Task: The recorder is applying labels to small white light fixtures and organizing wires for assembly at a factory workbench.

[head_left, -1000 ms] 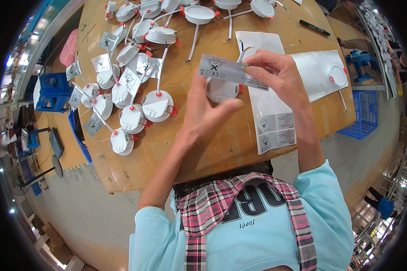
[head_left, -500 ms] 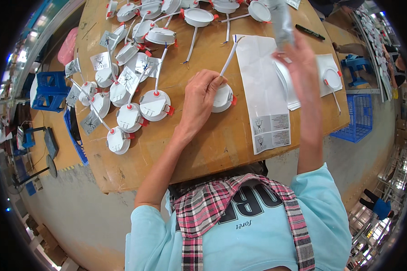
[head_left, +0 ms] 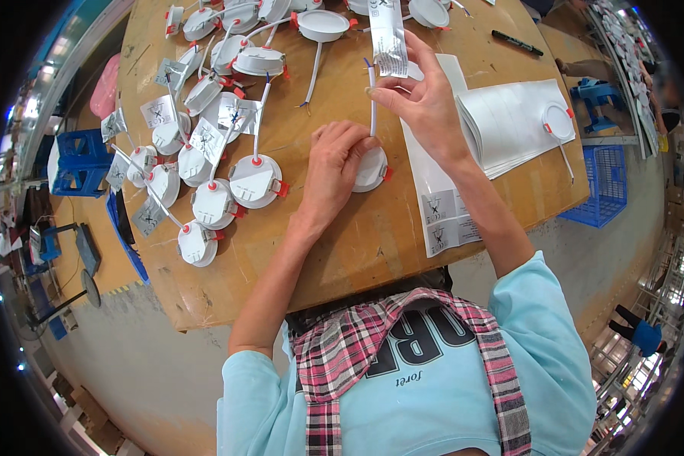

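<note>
Head view: on the brown table (head_left: 342, 251), I had the left hand (head_left: 333, 169) clenched on the near round white lamp (head_left: 369, 172), its fingers curled against the left edge by the cable's base. The lamp's white cable (head_left: 372, 106) rose upright from there, its wire ends bare of any label. My right hand (head_left: 422, 99) was raised beside the cable, thumb and index finger parted, the silver label (head_left: 388, 38) at the index fingertip; I couldn't tell whether the fingers pinched it. Under the right forearm lay a label sheet (head_left: 450, 234), and next to it a stack of white sheets (head_left: 505, 114) bearing another lamp (head_left: 557, 121). Labelled lamps (head_left: 194, 166) crowded the table's left side, and a black marker (head_left: 517, 42) lay at the far right
</note>
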The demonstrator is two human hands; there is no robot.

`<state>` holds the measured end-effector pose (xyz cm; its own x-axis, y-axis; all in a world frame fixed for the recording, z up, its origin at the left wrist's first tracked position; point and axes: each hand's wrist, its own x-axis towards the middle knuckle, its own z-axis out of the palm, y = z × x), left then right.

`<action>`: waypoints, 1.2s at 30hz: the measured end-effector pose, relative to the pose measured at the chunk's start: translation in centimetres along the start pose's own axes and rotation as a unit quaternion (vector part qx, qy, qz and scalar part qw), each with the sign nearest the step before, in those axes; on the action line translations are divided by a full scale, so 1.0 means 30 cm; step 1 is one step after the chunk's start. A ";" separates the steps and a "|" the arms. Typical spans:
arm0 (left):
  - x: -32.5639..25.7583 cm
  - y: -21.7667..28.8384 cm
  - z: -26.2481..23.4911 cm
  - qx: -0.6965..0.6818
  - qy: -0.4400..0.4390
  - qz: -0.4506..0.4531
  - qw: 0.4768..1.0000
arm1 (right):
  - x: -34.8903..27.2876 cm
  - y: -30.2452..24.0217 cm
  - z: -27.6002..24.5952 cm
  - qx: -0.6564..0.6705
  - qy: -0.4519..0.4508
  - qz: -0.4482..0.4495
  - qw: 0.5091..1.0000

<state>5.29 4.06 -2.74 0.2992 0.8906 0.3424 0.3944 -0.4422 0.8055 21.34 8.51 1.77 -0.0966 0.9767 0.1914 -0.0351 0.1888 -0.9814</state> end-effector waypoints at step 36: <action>0.088 0.161 -0.124 -0.347 0.011 -0.250 0.904 | -0.134 -0.207 -0.100 -0.191 -0.088 0.068 0.975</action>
<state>4.74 4.67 3.86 0.2144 0.9660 -0.1447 -0.1677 0.1824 0.9688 24.93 3.72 7.04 -0.2447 0.9693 0.0256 0.3600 0.1153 -0.9258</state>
